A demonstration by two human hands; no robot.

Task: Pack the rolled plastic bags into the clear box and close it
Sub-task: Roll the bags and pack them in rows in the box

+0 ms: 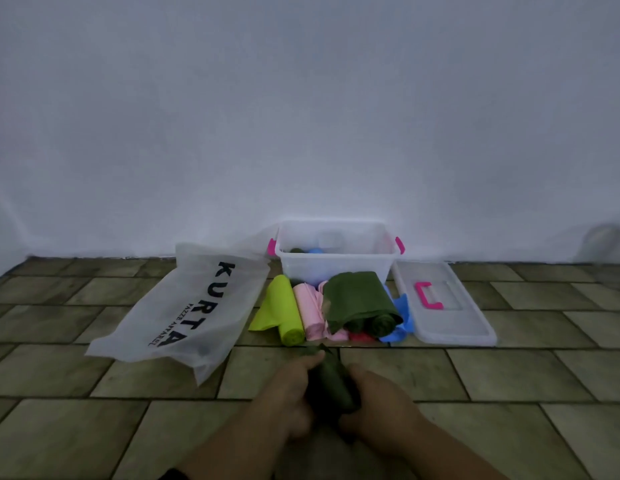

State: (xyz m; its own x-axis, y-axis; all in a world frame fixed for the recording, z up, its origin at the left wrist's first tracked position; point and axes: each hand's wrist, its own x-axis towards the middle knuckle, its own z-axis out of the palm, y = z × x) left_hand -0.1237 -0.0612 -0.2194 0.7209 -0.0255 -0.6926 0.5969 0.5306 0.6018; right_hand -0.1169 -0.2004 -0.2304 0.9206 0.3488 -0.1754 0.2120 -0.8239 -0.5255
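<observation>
Person's left hand (287, 393) and right hand (377, 400), fingers gripping 1 dark green roll (332, 379), probably a bag, clear box (336, 266) at 12 o'clock

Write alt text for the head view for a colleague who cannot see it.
The left hand and right hand grip a dark green rolled plastic bag. Beyond, a pile of lime, pink, green and blue rolls lies before the open clear plastic box; its flat clear lid lies right of it, a white KURTA-printed bag left.

Both the left hand (287, 393) and right hand (374, 400) gripped a dark green roll (332, 382). The clear box (336, 258) stood open, its lid (440, 303) beside it
</observation>
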